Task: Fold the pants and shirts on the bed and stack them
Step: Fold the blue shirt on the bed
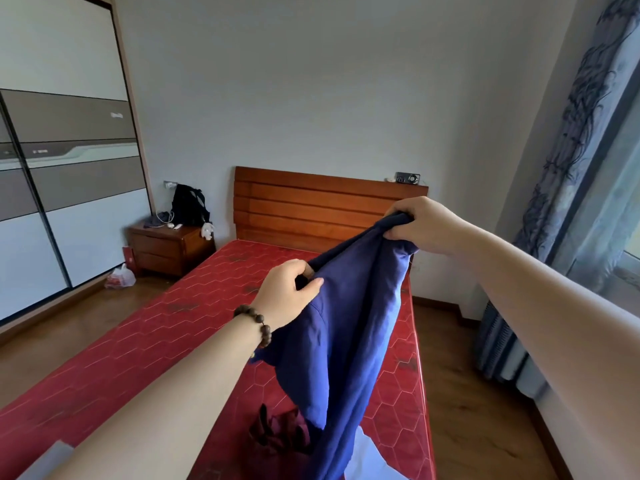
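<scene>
A dark blue garment [349,327] hangs in the air above the red mattress [166,327]. My left hand [289,292] grips its upper edge at the lower left, thumb over the cloth. My right hand [424,223] holds the same edge higher up and further right, fingers curled round bunched fabric. The garment drapes down towards the near end of the bed. Below it lie a crumpled maroon garment [277,433] and a pale blue or white cloth [369,455], both partly hidden by the blue one.
A wooden headboard [311,206] stands at the far end of the bed. A nightstand [166,249] with a black backpack [189,204] is at the back left, a plastic bag [120,277] on the floor beside it. Wardrobe doors line the left wall; curtains [568,188] hang on the right.
</scene>
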### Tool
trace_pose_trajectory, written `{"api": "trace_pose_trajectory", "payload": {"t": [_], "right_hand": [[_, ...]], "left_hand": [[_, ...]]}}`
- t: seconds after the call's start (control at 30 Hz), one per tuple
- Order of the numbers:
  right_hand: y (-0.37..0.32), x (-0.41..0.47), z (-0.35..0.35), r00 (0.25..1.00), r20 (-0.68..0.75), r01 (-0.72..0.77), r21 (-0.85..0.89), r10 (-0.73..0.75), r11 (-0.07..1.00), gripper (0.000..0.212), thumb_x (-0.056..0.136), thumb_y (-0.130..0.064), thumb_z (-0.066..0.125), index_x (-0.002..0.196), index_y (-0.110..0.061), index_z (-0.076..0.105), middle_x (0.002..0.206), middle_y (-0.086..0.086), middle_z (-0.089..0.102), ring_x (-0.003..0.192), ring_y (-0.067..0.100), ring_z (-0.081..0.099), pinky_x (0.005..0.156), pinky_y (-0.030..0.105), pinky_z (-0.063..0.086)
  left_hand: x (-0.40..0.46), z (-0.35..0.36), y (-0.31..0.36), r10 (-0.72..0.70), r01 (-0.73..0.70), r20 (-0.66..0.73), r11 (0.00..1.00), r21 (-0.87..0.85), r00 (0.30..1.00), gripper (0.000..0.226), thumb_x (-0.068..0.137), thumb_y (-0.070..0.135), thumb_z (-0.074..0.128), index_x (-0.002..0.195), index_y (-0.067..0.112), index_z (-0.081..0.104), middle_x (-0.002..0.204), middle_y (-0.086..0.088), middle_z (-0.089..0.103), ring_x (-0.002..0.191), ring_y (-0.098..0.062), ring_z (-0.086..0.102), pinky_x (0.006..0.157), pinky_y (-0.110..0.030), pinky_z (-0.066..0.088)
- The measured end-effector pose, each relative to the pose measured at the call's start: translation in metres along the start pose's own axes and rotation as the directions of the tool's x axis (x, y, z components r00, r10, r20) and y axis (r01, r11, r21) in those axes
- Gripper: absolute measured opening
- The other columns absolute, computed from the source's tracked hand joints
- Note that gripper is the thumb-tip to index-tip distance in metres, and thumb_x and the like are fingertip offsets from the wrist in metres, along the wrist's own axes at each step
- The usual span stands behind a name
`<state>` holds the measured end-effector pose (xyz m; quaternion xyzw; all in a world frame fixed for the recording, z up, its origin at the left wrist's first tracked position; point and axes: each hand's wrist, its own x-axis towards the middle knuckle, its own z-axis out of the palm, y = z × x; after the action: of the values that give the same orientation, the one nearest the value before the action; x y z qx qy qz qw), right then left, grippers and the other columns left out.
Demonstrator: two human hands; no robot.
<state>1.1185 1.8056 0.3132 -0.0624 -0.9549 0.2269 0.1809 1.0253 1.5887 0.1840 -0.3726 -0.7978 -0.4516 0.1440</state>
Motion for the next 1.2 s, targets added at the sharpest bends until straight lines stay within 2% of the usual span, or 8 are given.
{"api": "trace_pose_trajectory", "payload": {"t": [0.2,0.37,0.53,0.6,0.7,1.0,1.1,1.2], "right_hand": [[0.001,0.003,-0.004,0.999,0.021,0.031,0.059,-0.032,0.998,0.017,0.080,-0.007,0.065,0.085,-0.022,0.068,0.069,0.001,0.067,0.055,0.007,0.061,0.065,0.033,0.056],[0.003,0.007,-0.002,0.995,0.073,0.056,0.088,-0.063,0.995,0.022,0.080,-0.002,0.063,0.089,-0.021,0.071,0.067,0.001,0.067,0.054,0.005,0.060,0.057,0.029,0.053],[-0.011,0.003,0.006,0.975,-0.113,0.201,0.090,-0.191,0.975,0.029,0.076,-0.004,0.064,0.092,-0.026,0.073,0.069,-0.023,0.066,0.064,-0.009,0.059,0.061,0.014,0.048],[-0.024,-0.004,0.020,0.951,-0.207,0.250,0.091,-0.228,0.964,0.031,0.074,-0.004,0.063,0.094,-0.025,0.073,0.074,-0.024,0.067,0.072,-0.008,0.059,0.061,0.003,0.040],[-0.044,-0.014,0.047,0.968,-0.056,0.243,-0.041,-0.245,0.969,0.030,0.074,0.001,0.063,0.094,-0.019,0.074,0.082,-0.011,0.069,0.079,0.002,0.057,0.064,0.000,0.035],[-0.169,-0.027,0.115,0.954,-0.184,0.216,-0.121,-0.236,0.969,0.019,0.073,0.000,0.060,0.085,-0.012,0.069,0.075,-0.007,0.065,0.072,0.005,0.054,0.062,0.017,0.036],[-0.218,-0.035,0.148,0.960,-0.189,0.171,-0.197,-0.208,0.965,0.021,0.075,-0.003,0.059,0.092,-0.004,0.070,0.085,0.007,0.069,0.083,0.024,0.059,0.071,0.033,0.043],[-0.262,-0.046,0.167,0.960,-0.255,0.089,-0.117,-0.116,0.989,0.027,0.077,-0.006,0.058,0.098,-0.011,0.073,0.092,0.005,0.071,0.089,0.019,0.060,0.076,0.031,0.046]], "left_hand": [[0.003,-0.006,-0.004,0.078,-0.078,0.010,0.997,-0.028,0.997,0.055,0.094,0.019,0.060,0.051,0.024,0.025,0.049,0.011,0.021,0.047,-0.009,0.023,0.049,-0.025,0.019],[0.005,-0.018,-0.017,0.039,-0.049,0.117,0.995,0.084,0.992,0.029,0.083,0.021,0.074,0.061,0.013,0.058,0.058,0.005,0.050,0.054,-0.004,0.039,0.058,-0.021,0.031],[0.007,-0.048,-0.021,0.130,-0.121,-0.080,0.987,0.106,0.988,0.041,0.079,0.031,0.077,0.056,0.023,0.044,0.050,0.009,0.039,0.050,-0.007,0.039,0.051,-0.016,0.028],[-0.002,-0.056,-0.028,0.166,-0.162,-0.020,0.976,0.144,0.986,0.042,0.080,0.034,0.075,0.055,0.017,0.045,0.051,0.007,0.040,0.051,-0.011,0.039,0.052,-0.019,0.029],[-0.024,-0.065,-0.050,0.100,-0.124,0.117,0.968,0.219,0.988,0.046,0.082,0.034,0.075,0.054,0.007,0.049,0.051,-0.003,0.044,0.051,-0.019,0.040,0.055,-0.034,0.033],[-0.074,-0.174,-0.112,0.115,-0.117,0.021,0.976,0.184,0.993,0.061,0.084,0.038,0.072,0.049,0.022,0.025,0.044,0.005,0.022,0.045,-0.012,0.022,0.048,-0.033,0.022],[-0.099,-0.220,-0.144,0.106,-0.123,0.109,0.979,0.162,0.988,0.052,0.077,0.040,0.078,0.049,0.021,0.037,0.046,0.004,0.033,0.048,-0.014,0.028,0.050,-0.031,0.027],[-0.134,-0.253,-0.173,0.063,-0.091,0.224,0.989,0.120,0.973,0.026,0.078,0.031,0.077,0.062,0.026,0.057,0.055,0.007,0.055,0.053,-0.009,0.047,0.057,-0.032,0.037]]}}
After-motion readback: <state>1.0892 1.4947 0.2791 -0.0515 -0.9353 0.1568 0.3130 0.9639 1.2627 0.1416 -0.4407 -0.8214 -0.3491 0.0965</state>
